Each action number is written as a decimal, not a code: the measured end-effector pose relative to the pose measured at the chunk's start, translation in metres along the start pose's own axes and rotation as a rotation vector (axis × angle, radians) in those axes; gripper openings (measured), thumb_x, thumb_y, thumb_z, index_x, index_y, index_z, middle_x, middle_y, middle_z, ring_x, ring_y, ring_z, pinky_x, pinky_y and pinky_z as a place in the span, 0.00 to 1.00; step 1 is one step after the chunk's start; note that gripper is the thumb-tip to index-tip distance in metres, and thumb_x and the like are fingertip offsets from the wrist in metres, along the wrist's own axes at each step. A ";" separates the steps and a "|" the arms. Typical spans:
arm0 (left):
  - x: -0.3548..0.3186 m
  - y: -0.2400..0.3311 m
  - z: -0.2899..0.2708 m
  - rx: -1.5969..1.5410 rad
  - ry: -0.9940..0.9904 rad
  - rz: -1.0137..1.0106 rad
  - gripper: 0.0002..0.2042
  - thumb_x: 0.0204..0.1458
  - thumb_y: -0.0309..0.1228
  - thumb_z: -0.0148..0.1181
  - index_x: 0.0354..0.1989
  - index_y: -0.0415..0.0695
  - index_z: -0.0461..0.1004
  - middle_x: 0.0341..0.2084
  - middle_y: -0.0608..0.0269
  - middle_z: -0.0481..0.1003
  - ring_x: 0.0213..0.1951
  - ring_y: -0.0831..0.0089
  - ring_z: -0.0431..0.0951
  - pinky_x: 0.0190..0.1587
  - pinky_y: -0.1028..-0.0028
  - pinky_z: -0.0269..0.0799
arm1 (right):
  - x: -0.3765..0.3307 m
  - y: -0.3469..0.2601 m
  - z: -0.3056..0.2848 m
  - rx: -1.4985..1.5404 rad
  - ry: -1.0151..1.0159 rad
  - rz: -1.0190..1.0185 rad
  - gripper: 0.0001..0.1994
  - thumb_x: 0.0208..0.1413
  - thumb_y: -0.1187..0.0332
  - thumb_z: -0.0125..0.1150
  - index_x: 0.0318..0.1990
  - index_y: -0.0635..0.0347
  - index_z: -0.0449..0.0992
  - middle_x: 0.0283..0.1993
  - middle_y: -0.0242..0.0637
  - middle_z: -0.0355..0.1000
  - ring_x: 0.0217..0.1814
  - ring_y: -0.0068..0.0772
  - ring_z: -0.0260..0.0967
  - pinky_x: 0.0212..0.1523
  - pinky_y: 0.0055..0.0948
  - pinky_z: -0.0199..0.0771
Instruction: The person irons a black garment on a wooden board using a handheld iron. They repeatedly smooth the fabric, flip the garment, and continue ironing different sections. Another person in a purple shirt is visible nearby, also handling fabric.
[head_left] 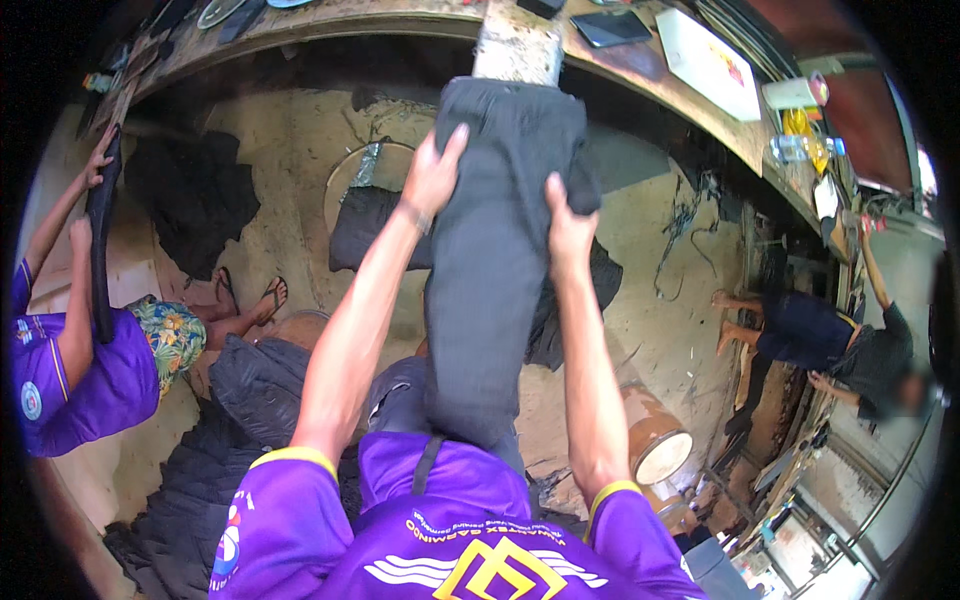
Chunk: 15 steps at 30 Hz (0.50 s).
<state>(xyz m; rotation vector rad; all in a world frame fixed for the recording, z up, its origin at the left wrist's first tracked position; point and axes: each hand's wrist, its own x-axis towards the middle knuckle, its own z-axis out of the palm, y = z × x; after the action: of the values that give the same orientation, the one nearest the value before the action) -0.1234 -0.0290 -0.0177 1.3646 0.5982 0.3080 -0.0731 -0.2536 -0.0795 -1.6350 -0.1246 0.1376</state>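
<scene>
A long black fabric garment (485, 260) stretches from twelve o'clock toward six, already covering the near part of a pale, worn, flat board (516, 55); the far part, at the brown wooden table (400, 18), is bare. Left hand (432, 178) at eleven, right hand (572, 230) at two: each grip holds a side edge, fingers hidden.

Head view: fisheye on wearer's head, left of pair, facing down. Wearer's shirt (390, 530) and forearms (360, 320) close, at lower edge; bench (330, 28) curving across top, floor (285, 135) farther below; rim round, black.
</scene>
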 end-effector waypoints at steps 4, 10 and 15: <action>-0.228 -0.008 -0.042 -0.263 -0.068 -0.640 0.29 0.68 0.38 0.62 0.73 0.37 0.63 0.64 0.57 0.74 0.64 0.69 0.74 0.68 0.67 0.68 | -0.209 -0.050 -0.066 -0.066 -0.021 0.269 0.32 0.64 0.61 0.72 0.69 0.71 0.70 0.70 0.47 0.71 0.74 0.41 0.65 0.76 0.40 0.59; -0.403 -0.002 -0.010 -0.003 -0.683 -0.603 0.31 0.61 0.30 0.68 0.71 0.33 0.64 0.65 0.53 0.72 0.67 0.66 0.70 0.72 0.64 0.63 | -0.425 -0.141 -0.189 -0.248 0.382 0.675 0.21 0.67 0.68 0.68 0.64 0.68 0.75 0.64 0.40 0.74 0.67 0.36 0.70 0.70 0.37 0.66; -0.298 -0.040 0.135 0.104 -0.887 -0.066 0.39 0.63 0.39 0.67 0.78 0.37 0.55 0.70 0.40 0.67 0.73 0.57 0.66 0.75 0.60 0.59 | -0.380 -0.081 -0.243 -0.184 0.860 0.352 0.26 0.71 0.68 0.64 0.71 0.69 0.68 0.73 0.42 0.68 0.72 0.34 0.66 0.74 0.38 0.63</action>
<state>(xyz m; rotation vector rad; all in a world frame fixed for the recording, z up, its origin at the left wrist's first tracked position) -0.2951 -0.3079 0.0212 1.4141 -0.0863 -0.3861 -0.4079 -0.5497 0.0230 -1.7569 0.8276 -0.3230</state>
